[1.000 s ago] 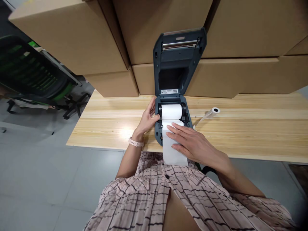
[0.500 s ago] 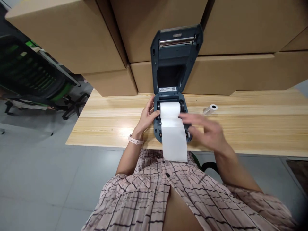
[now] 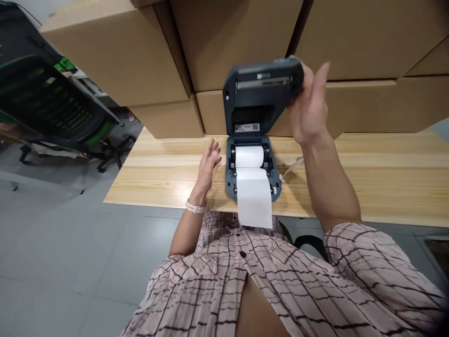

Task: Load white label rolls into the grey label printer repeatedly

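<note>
A dark blue-grey label printer (image 3: pixel 230 175) stands on the table, its lid (image 3: pixel 254 96) raised and tilted partly forward. Inside sits a white paper roll (image 3: pixel 249 156), and its loose paper strip (image 3: pixel 254 199) runs out over the front edge. My right hand (image 3: pixel 310 105) grips the lid at its upper right edge, the fingers mostly hidden behind it and the thumb sticking up. Left of the printer, my left hand (image 3: pixel 207 164) is open, fingers outstretched, apart from the housing and holding nothing.
Stacked cardboard boxes (image 3: pixel 238 37) stand close behind the printer. A thin whitish strip (image 3: pixel 292 168) lies on the wooden table (image 3: pixel 386 178) by the printer's right side, partly hidden by my forearm. An office chair (image 3: pixel 59 107) is off to the left.
My right hand has moved up from the paper to the lid, which has tilted forward. My left hand has come off the printer's left side. My forearm now hides the small white roll.
</note>
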Motion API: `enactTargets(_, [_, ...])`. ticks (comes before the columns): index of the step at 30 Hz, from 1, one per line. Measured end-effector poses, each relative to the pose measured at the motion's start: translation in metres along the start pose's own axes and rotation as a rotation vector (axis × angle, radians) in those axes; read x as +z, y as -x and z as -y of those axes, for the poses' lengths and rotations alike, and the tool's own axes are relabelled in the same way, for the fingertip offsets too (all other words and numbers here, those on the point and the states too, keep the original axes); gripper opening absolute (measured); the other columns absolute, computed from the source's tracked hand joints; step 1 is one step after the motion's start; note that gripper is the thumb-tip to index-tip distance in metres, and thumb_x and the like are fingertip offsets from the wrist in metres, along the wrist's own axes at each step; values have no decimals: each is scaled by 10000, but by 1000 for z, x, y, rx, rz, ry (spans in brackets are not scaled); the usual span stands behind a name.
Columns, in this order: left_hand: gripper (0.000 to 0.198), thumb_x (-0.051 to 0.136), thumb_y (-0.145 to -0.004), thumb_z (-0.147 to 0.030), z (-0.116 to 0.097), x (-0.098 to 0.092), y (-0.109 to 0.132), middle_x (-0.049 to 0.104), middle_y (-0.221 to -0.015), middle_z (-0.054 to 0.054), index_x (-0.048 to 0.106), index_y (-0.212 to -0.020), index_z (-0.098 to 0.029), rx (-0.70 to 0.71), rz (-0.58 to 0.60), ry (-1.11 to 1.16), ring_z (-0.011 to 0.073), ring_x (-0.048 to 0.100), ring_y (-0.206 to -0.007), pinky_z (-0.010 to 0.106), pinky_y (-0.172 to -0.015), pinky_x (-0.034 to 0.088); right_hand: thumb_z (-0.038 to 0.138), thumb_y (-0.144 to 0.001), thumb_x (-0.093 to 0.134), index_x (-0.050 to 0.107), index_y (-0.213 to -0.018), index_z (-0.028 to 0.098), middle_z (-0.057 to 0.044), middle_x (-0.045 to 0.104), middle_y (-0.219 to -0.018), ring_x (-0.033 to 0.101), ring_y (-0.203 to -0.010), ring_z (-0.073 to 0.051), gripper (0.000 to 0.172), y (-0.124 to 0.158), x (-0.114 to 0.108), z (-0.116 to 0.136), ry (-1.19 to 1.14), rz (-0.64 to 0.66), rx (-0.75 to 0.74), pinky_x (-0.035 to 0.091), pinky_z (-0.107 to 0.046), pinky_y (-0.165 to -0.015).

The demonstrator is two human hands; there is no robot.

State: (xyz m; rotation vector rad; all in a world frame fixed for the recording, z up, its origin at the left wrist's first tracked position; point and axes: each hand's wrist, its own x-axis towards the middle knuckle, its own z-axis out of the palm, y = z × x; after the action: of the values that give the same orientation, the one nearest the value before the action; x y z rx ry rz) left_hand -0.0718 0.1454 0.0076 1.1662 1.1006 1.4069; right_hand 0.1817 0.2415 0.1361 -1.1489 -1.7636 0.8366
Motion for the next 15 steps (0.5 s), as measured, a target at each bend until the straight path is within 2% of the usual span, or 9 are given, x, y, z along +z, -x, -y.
enactTargets(1, [887, 664, -921, -801, -3, -2, 0, 430, -1792, 93, 458, -1663, -362, 57, -40, -9, 394, 372, -1679, 581, -1344, 359, 800, -989, -177, 314, -1689, 363, -26, 581, -1640, 512, -1555, -224, 960, 16, 2, -7, -108, -53, -80, 507, -413, -1236])
enactTargets(2, [841, 631, -942, -807, -8, -3, 1, 452, -1778, 92, 483, -1643, -365, 122, -73, -28, 385, 380, -1676, 569, -1335, 376, 854, -1015, -35, 518, -1569, 311, -67, 661, -1544, 581, -1486, -257, 953, 34, 5, -14, -237, -113, -178, 517, -439, -1225])
enactTargets(3, [791, 599, -968, -800, -13, -4, 0, 474, -1762, 88, 502, -1625, -370, 194, -96, -56, 374, 390, -1672, 557, -1328, 389, 855, -1044, 87, 654, -1431, 282, -86, 725, -1443, 642, -1413, -281, 894, 53, 8, -22, -330, -140, -251, 532, -476, -1208])
enactTargets(5, [707, 546, -1016, -772, -27, -4, -1, 507, -1736, 73, 524, -1604, -380, 354, -108, -142, 355, 414, -1660, 538, -1326, 396, 773, -1101, 224, 766, -1282, 298, -65, 785, -1339, 693, -1345, -289, 743, 90, 16, -35, -345, -107, -325, 527, -526, -1214])
enactTargets(8, [661, 477, -1057, -753, -51, 8, -5, 498, -1735, 43, 511, -1613, -396, 574, -39, -342, 343, 383, -1675, 537, -1365, 325, 571, -1145, 432, 816, -1226, 374, -8, 814, -1305, 690, -1358, -272, 439, 130, 29, -44, -163, -89, -405, 484, -544, -1256])
enactTargets(10, [666, 436, -1070, -751, -63, 22, -11, 465, -1756, 39, 496, -1627, -393, 667, 50, -509, 354, 316, -1703, 564, -1393, 236, 447, -1140, 510, 805, -1263, 396, 7, 814, -1320, 669, -1393, -266, 324, 143, 37, -46, -97, -117, -430, 466, -553, -1274])
enactTargets(13, [692, 385, -1080, -748, -66, 49, -18, 389, -1803, 57, 466, -1654, -371, 728, 207, -734, 370, 211, -1735, 605, -1405, 141, 437, -1124, 541, 699, -1460, 400, -4, 725, -1509, 591, -1505, -275, 373, 150, 49, -50, -144, -174, -379, 420, -570, -1326])
enactTargets(15, [717, 354, -1085, -744, -60, 62, -21, 337, -1829, 75, 428, -1681, -353, 730, 300, -834, 366, 166, -1746, 616, -1402, 134, 508, -1086, 600, 572, -1597, 385, -22, 579, -1681, 496, -1597, -291, 527, 152, 56, -57, -206, -207, -305, 361, -575, -1370])
